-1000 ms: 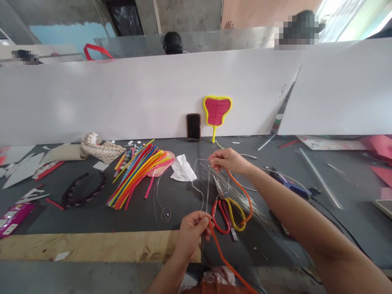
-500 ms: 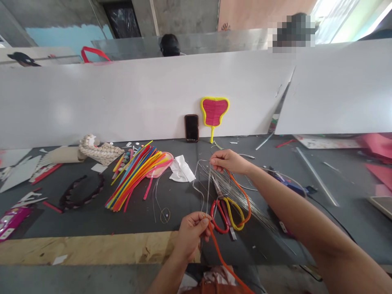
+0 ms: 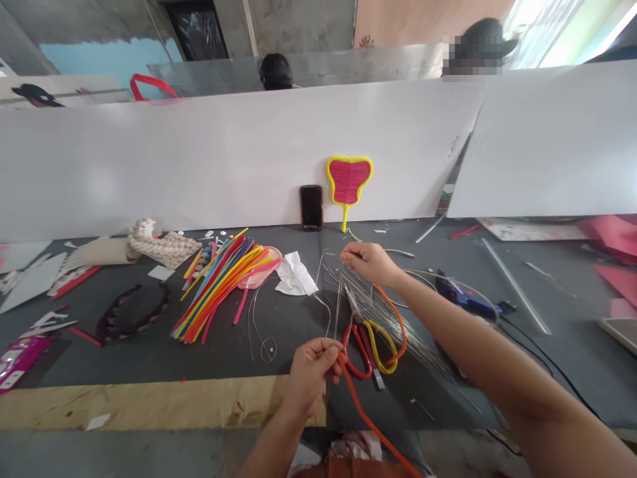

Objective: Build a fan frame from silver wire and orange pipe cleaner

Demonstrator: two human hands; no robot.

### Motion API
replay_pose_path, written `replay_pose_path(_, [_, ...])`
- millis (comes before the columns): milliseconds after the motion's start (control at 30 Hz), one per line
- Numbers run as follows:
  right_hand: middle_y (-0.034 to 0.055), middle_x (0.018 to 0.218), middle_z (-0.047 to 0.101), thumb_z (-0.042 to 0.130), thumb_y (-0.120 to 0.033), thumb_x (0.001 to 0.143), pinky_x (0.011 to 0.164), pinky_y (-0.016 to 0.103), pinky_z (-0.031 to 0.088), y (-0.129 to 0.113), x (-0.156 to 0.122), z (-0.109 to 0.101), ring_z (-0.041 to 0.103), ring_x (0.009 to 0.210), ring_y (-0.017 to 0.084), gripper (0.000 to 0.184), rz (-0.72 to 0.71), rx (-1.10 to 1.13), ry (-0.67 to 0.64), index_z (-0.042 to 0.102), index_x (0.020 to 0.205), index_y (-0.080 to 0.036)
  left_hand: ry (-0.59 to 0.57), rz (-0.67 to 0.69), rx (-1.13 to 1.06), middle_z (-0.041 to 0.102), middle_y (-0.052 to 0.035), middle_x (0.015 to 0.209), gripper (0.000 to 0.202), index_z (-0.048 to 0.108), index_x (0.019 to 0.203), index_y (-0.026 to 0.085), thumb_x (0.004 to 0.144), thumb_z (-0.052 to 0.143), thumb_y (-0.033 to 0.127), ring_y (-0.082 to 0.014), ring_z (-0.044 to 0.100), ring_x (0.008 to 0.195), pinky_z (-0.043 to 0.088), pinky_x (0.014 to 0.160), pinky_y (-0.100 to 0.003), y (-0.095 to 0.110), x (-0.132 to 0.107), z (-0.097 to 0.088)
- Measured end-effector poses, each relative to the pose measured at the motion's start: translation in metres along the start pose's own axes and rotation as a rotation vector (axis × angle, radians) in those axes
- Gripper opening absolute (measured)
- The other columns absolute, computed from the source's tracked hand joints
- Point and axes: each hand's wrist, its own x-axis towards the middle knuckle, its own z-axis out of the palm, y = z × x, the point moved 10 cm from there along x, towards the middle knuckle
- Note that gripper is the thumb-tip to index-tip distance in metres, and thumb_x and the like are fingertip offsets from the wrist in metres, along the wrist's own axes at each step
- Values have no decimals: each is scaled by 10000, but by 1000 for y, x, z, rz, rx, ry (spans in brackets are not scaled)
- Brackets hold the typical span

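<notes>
A bent wire frame [image 3: 329, 317] is stretched between my two hands above the dark table. At its lower end my left hand [image 3: 312, 372] is closed, pinching the wire together with an orange strand [image 3: 359, 413] that trails toward my lap. My right hand [image 3: 369, 263] pinches the frame's upper end between thumb and fingertips. Another stretch of orange strand curves from below the right hand past the scissors [image 3: 371, 348], which have one red and one yellow handle loop. Under the right forearm lies a bundle of thin straight wires [image 3: 405, 335].
A pink fan with yellow edging [image 3: 350, 180] and a phone [image 3: 311, 208] lean against the white partition [image 3: 223, 153]. To the left are coloured stems [image 3: 223, 285], white paper [image 3: 294, 275] and a dark braided headband [image 3: 105, 325]. A blue glue gun [image 3: 465, 297] with a cord lies right.
My right hand has shifted slightly left, still pinching the wire. The left hand has moved up a little. The wire frame has turned slightly between them.
</notes>
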Motion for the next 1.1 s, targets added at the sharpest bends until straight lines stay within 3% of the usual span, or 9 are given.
replay_pose_path(100, [-13,576,570,453,-375,830,531,224,380,8,5,3,476,510,101,279,70,24,-12,563,652,-190,14,3,-21,610,-25,598,231,650,729,111,629,730,304,-68,478,471,353,418,-181,2,5,-5])
replay_pose_path(200, [23,696,641,424,-474,848,560,243,430,22,10,2,555,572,127,348,134,122,-31,612,779,-190,22,4,-44,606,-22,594,231,646,725,109,620,735,295,-63,473,469,348,421,-176,5,9,-9])
replay_pose_path(367, [64,991,656,468,-464,839,767,322,457,27,2,-28,590,899,204,346,89,137,192,595,1043,-215,34,27,-95,629,-37,612,238,651,721,103,596,752,279,-54,474,466,364,433,-169,20,19,-11])
replay_pose_path(500, [79,992,635,496,-433,822,701,312,462,26,-15,-39,579,853,202,347,102,171,285,576,1068,-202,15,56,-83,647,-52,634,253,662,744,96,600,755,283,-53,488,475,378,441,-163,34,26,-12])
replay_pose_path(633, [56,877,636,440,-436,839,602,288,435,19,-18,-49,546,683,167,344,131,160,326,591,1046,-206,-4,44,-56,653,-54,646,248,666,757,97,612,754,278,-52,494,476,378,436,-160,34,28,-13])
replay_pose_path(767, [38,782,631,439,-433,836,582,273,406,4,-3,-47,519,625,149,342,101,80,238,634,994,-201,-28,45,-17,652,-51,645,219,668,769,101,643,735,268,-55,499,484,380,439,-159,28,25,-11])
replay_pose_path(967, [-19,578,556,467,-421,818,509,228,337,-21,21,-15,474,543,107,318,-10,7,-15,673,786,-181,-47,41,34,650,-50,633,198,664,765,104,661,720,264,-60,500,480,379,439,-165,24,17,-5])
replay_pose_path(1100, [9,666,635,509,-375,810,535,213,387,-15,27,-4,553,606,107,281,46,191,-158,660,707,-161,-20,55,-14,647,-37,632,189,661,750,114,650,730,259,-52,496,482,384,450,-160,25,14,-9])
